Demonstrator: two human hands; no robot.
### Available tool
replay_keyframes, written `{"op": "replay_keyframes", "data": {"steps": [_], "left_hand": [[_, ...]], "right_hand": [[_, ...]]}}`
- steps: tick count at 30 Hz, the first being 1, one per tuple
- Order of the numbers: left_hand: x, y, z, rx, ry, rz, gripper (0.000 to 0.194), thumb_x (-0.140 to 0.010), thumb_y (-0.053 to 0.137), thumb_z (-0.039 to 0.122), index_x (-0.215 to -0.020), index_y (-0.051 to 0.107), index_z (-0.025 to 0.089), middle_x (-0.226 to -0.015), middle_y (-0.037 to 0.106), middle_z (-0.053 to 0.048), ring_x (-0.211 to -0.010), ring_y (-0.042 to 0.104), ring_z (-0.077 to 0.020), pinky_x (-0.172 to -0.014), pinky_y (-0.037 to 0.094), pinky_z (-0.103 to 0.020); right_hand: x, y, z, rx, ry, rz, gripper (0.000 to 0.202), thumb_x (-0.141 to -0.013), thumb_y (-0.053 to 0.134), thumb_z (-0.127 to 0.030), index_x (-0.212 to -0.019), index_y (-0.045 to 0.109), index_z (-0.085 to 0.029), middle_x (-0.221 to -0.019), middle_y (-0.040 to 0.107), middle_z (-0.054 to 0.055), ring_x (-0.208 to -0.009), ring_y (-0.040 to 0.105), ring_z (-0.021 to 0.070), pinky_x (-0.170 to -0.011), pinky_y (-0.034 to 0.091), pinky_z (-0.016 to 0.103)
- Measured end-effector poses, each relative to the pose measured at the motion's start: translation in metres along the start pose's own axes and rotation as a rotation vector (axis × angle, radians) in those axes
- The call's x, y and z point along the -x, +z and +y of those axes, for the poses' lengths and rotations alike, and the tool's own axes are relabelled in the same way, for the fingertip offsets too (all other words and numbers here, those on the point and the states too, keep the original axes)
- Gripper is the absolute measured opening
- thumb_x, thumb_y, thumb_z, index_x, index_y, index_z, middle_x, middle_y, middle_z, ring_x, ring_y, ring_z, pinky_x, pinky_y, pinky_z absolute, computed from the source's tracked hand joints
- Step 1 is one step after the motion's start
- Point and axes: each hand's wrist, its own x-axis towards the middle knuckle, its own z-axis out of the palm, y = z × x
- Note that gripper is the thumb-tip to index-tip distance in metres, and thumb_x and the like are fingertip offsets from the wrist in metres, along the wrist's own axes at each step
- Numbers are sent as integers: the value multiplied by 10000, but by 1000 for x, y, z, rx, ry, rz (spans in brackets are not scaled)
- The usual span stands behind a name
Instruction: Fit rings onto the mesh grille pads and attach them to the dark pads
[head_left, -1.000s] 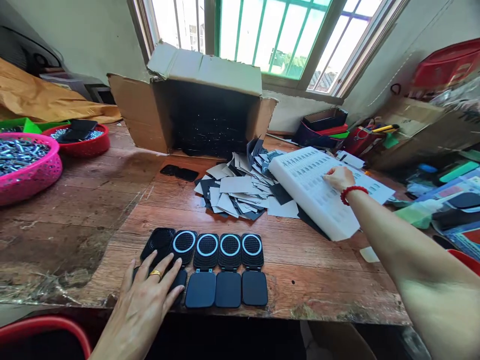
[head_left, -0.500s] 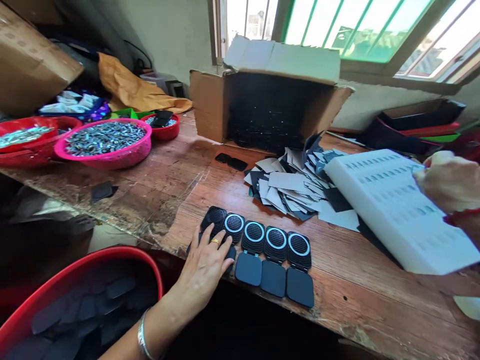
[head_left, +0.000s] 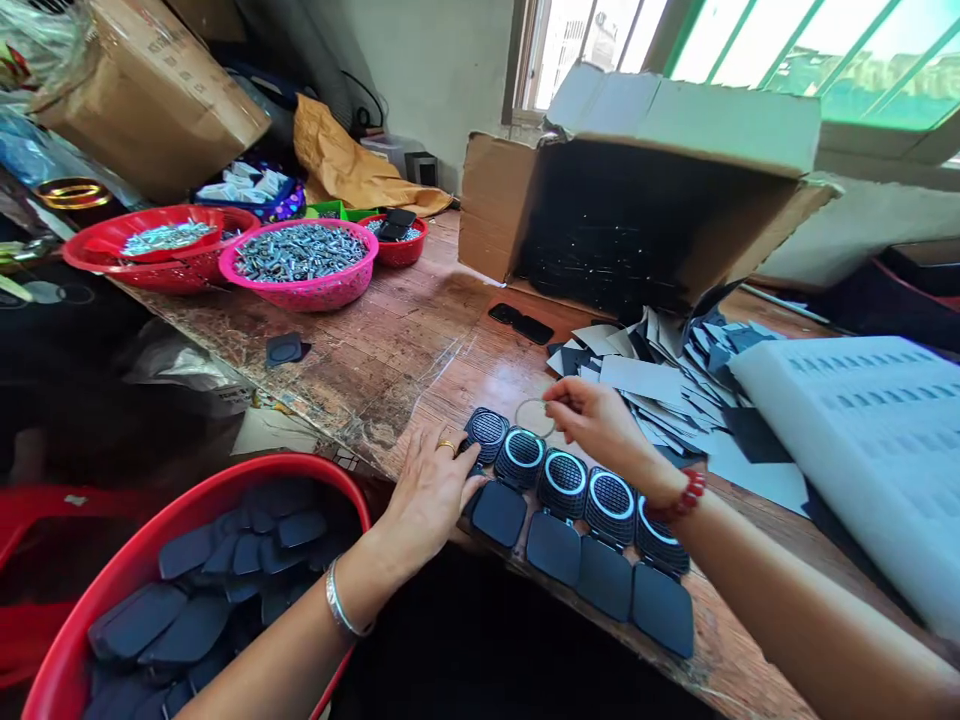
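A big, round red plastic tub [head_left: 300, 461] full of flat black pieces [head_left: 187, 625] sits to the left of both hands. Past it is a brown wooden table [head_left: 420, 300], scratched and worn at its edge. On it, just nearer than the right fingertips, is a row of five black square pieces with bumpy faces [head_left: 564, 475]. A messy pile of grey and black paper bits [head_left: 649, 380] lies behind the right hand, and a thick white foam block [head_left: 855, 430] is off to its right. Farther away are a round pink plastic basket [head_left: 315, 293] and an open brown cardboard box [head_left: 495, 210]. A bright window [head_left: 577, 50] is at the back.

The left hand [head_left: 427, 500] lies over the lower part of the first piece; I can't tell if it grips it. The right hand [head_left: 600, 430] pinches a thin pale ring [head_left: 517, 412] by its edge, just past the row.

Half a second ago, the right hand was at the foam block. Now it is by the row with the ring. The left hand stays on the same piece.
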Motion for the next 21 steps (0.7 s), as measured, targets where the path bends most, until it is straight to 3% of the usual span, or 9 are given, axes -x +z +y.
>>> {"op": "replay_keyframes", "data": {"steps": [3,7,13,18,21], "left_hand": [[0,-2,0,-19,-7,-23,369,-898,669,284,-1258,650,204,-1326,638,-120,-1301,505,-356,-1126,329,-615],[1,-3,1,-26,15,-16,344,-911,649,278,-1248,655,214,-1324,640,-116,-1299,504,-360,-1114,329,-636],[2,-4,0,-54,28,-31,368,-919,636,304,-1273,637,204,-1315,645,-107,-1333,466,-375,-1125,313,-623],[1,-4,1,-47,16,-36,361,-920,637,306,-1267,638,207,-1325,639,-89,-1331,471,-366,-1139,304,-614],[4,0,0,-49,15,-9,370,-926,630,309,-1279,632,201,-1344,626,-85,-1344,456,-362,-1159,277,-603]], "right_hand": [[-15,34,5,-16,7,-57,50,-772,525,-190,-774,575,-193,-618,591,-21,-477,552,112,-438,436,224],[-27,58,13,32,25,-113,72,-778,515,-163,-788,582,-187,-600,605,-25,-451,562,111,-419,433,215],[-32,62,11,241,-18,-120,140,-810,519,-142,-774,650,-177,-591,641,-4,-490,584,130,-487,441,234],[-30,58,6,469,-138,-103,240,-830,512,-98,-754,724,-182,-811,728,73,-765,665,193,-714,478,289],[-22,57,6,593,-189,-104,292,-876,477,-103,-822,752,-186,-904,715,95,-841,656,207,-768,472,301]]}}
